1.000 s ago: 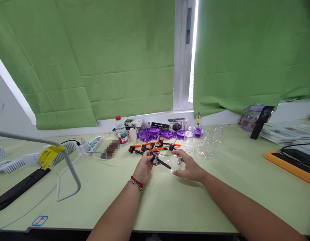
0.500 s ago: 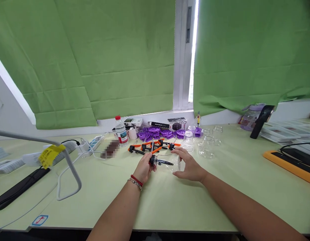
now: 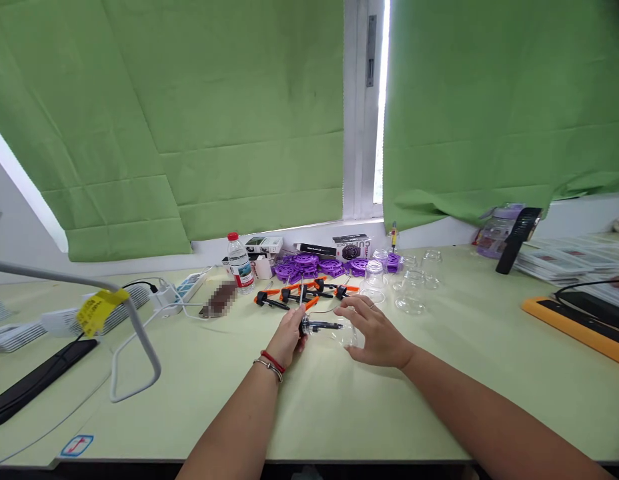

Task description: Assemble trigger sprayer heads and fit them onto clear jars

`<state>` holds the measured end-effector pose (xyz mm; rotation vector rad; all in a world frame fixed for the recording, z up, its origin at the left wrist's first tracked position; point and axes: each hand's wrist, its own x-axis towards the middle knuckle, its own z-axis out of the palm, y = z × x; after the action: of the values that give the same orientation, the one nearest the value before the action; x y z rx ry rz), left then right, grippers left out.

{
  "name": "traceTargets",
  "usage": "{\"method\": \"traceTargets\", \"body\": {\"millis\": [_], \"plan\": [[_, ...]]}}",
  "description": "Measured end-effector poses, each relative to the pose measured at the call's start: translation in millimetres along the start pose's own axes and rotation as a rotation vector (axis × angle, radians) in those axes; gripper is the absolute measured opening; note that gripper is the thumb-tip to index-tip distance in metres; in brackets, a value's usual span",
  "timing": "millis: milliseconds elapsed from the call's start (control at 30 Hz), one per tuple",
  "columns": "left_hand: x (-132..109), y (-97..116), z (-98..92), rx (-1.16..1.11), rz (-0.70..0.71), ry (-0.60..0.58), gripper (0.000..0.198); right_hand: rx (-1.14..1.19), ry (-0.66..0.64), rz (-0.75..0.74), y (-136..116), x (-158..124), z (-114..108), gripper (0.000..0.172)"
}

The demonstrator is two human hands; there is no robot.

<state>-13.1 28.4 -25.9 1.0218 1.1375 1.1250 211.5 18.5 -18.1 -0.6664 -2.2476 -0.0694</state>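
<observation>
Your L hand [image 3: 289,337] clamped round blk cap [image 3: 303,326]; R hand [image 3: 374,333] loosely curved, fingers parted abt base end of clear jar [image 3: 339,337], firm contact can't tell. Jar sideways betw. your hands, blk rod [image 3: 323,325] inside. Step prob. fitting cap to neck; next move likely calls for L steady, R snug, axes aligned. Cap mostly hidden by L fingers; glass outline faint.

The pale green table [image 3: 339,420] carries a black strip [image 3: 37,383] at left, purple pieces [image 3: 305,262] far, black-and-orange pieces [image 3: 291,295] nearer, clear glass jars [image 3: 411,293] to their right, white panels [image 3: 557,261] at right.
</observation>
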Motion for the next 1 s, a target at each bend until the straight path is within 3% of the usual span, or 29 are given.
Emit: {"method": "traceTargets", "body": {"millis": [200, 433, 633, 767, 867, 933, 1000], "plan": [[-1, 5, 0.1, 0.045, -0.063, 0.079, 0.048, -0.140, -0.018, -0.068, -4, -2, 7, 0.064], [-1, 4, 1.1, 0.041, 0.023, 0.057, 0.046, 0.033, 0.017, -0.032, 1, -1, 10, 0.066], [-5, 3, 6.6, 0.096, 0.211, 0.064, 0.042, 0.375, -0.005, 0.327, 11, -9, 10, 0.067], [-8, 4, 6.3, 0.167, 0.327, 0.059, 0.034, 0.839, -0.038, 0.698, 13, -9, 16, 0.052], [-10, 4, 6.8, 0.203, 0.374, 0.052, 0.031, 1.122, -0.095, 0.971, 11, -5, 19, 0.055], [-10, 3, 7.7, 0.208, 0.364, 0.053, 0.032, 1.214, -0.118, 1.073, 9, -3, 19, 0.060], [-8, 2, 8.0, 0.197, 0.334, 0.062, 0.033, 1.236, -0.096, 1.080, 7, -2, 19, 0.065]]}}
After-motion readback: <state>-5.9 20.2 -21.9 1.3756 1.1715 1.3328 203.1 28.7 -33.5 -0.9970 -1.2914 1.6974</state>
